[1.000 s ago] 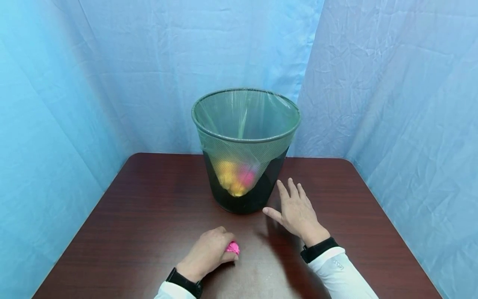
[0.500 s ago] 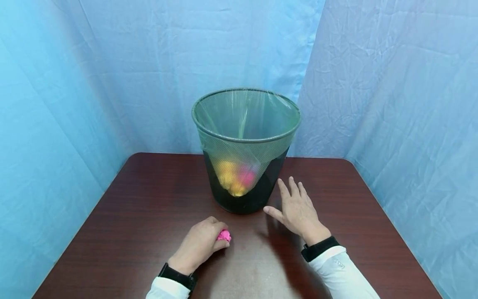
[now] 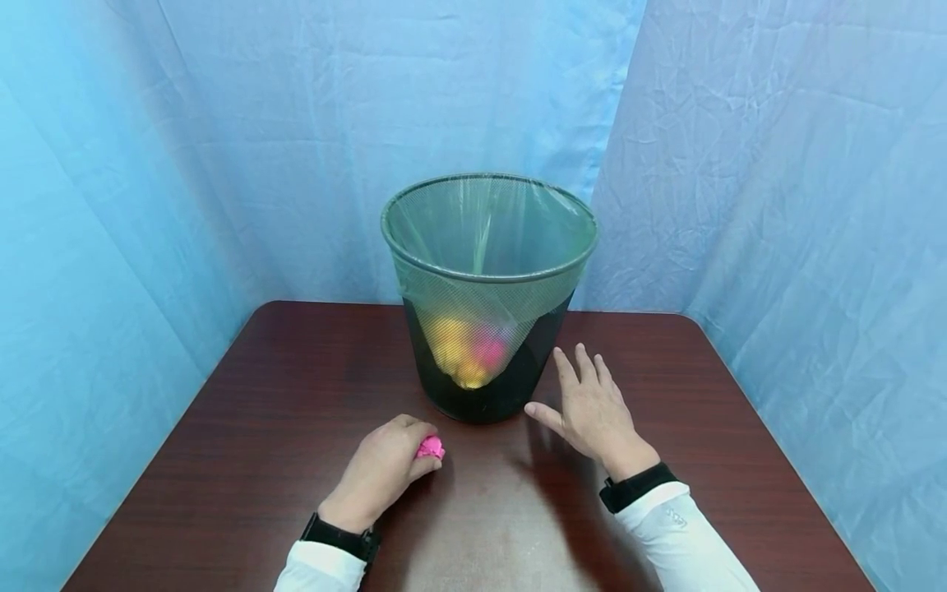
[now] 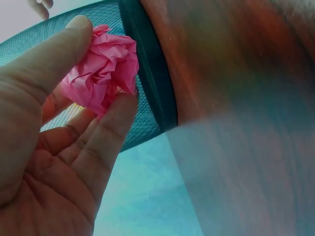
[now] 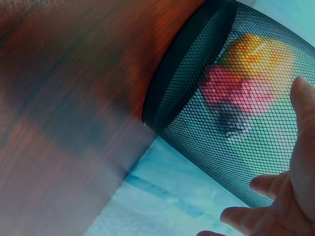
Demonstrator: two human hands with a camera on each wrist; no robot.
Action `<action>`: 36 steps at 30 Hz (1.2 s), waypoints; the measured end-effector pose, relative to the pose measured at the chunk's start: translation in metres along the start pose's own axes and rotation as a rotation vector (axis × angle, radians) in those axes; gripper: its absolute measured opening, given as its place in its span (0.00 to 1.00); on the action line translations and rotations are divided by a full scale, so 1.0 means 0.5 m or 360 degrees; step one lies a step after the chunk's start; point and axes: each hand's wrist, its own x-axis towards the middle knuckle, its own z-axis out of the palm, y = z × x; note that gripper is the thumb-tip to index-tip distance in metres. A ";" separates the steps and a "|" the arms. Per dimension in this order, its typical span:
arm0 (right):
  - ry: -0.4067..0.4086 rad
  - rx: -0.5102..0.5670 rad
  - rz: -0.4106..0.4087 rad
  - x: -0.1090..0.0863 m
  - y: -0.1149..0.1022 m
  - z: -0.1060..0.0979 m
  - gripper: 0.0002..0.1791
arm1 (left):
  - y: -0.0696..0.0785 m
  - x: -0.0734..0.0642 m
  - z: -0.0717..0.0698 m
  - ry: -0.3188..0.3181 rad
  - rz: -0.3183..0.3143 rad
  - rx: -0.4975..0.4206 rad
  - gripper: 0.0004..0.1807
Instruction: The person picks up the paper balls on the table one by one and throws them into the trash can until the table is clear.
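A crumpled pink paper ball [image 4: 103, 69] is pinched between the thumb and fingers of my left hand [image 3: 385, 469], in front of the bin and to its left. The black mesh wastebasket [image 3: 481, 407] stands upright with a translucent green liner bag [image 3: 473, 247] over its rim. Through the mesh show yellow paper balls [image 3: 453, 345] and a pink one [image 3: 488, 349]; the right wrist view also shows a dark lump [image 5: 231, 120] among them. My right hand [image 3: 595, 419] is beside the bin's right side, fingers spread; whether it touches the mesh I cannot tell.
The bin stands on a dark reddish-brown wooden table [image 3: 296, 395] with rounded far corners. Light blue curtains [image 3: 296, 148] hang behind the table and along both sides. Black bands [image 3: 636, 487] circle both wrists below white sleeves.
My left hand has moved up and left across the table, carrying the pink paper ball closer to the bin. My right hand has shifted only slightly forward.
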 end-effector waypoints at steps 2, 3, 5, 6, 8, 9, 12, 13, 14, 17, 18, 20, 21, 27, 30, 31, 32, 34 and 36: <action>0.0002 -0.0008 -0.0001 0.002 0.000 -0.004 0.58 | -0.004 0.001 -0.005 0.0027 0.0003 0.0000 0.18; 0.0004 -0.0012 -0.0002 0.003 0.000 -0.006 0.58 | -0.005 0.002 -0.008 0.0042 0.0002 0.0003 0.18; 0.0013 -0.0020 -0.0006 0.004 0.000 -0.010 0.58 | -0.009 0.003 -0.013 0.0067 -0.0007 0.0012 0.19; 0.0016 -0.0020 -0.0006 0.005 0.000 -0.012 0.58 | -0.010 0.004 -0.017 0.0072 -0.0015 0.0020 0.20; 0.0024 -0.0021 -0.0008 0.007 0.000 -0.016 0.58 | -0.014 0.007 -0.024 0.0082 -0.0025 0.0033 0.21; 0.0025 -0.0022 -0.0008 0.007 0.000 -0.019 0.58 | -0.015 0.008 -0.028 0.0085 -0.0031 0.0042 0.22; 0.0029 -0.0028 -0.0013 0.010 0.001 -0.025 0.58 | -0.020 0.013 -0.041 0.0099 -0.0036 0.0056 0.22; 0.0032 -0.0032 -0.0015 0.011 0.001 -0.027 0.58 | -0.021 0.015 -0.046 0.0110 -0.0031 0.0053 0.21; 0.0034 -0.0033 -0.0015 0.012 0.001 -0.029 0.58 | -0.023 0.017 -0.049 0.0122 -0.0032 0.0053 0.20; 0.0047 -0.0039 -0.0022 0.014 0.002 -0.036 0.58 | -0.026 0.022 -0.062 0.0154 -0.0023 0.0039 0.17; 0.0056 -0.0040 -0.0024 0.014 0.002 -0.039 0.58 | -0.027 0.024 -0.065 0.0165 -0.0018 0.0034 0.17; 0.0072 -0.0040 -0.0032 0.016 0.002 -0.044 0.57 | -0.030 0.028 -0.072 0.0187 -0.0007 0.0039 0.18; 0.0083 -0.0042 -0.0039 0.016 0.002 -0.047 0.57 | -0.031 0.029 -0.076 0.0194 -0.0002 0.0043 0.18; 0.0118 -0.0046 -0.0061 0.024 0.004 -0.063 0.57 | -0.039 0.040 -0.095 0.0221 0.0022 0.0074 0.21; 0.0109 -0.0066 -0.0051 0.028 0.005 -0.070 0.57 | -0.042 0.044 -0.104 0.0236 0.0038 0.0087 0.21; 0.0107 -0.0080 -0.0051 0.029 0.006 -0.073 0.57 | -0.043 0.045 -0.106 0.0244 0.0043 0.0089 0.21; 0.0106 -0.0092 -0.0048 0.031 0.006 -0.076 0.58 | -0.044 0.046 -0.109 0.0251 0.0047 0.0093 0.21; 0.0107 -0.0123 -0.0047 0.034 0.008 -0.082 0.58 | -0.045 0.048 -0.113 0.0263 0.0051 0.0103 0.22; 0.0108 -0.0147 -0.0047 0.036 0.009 -0.088 0.58 | -0.046 0.049 -0.117 0.0273 0.0060 0.0109 0.22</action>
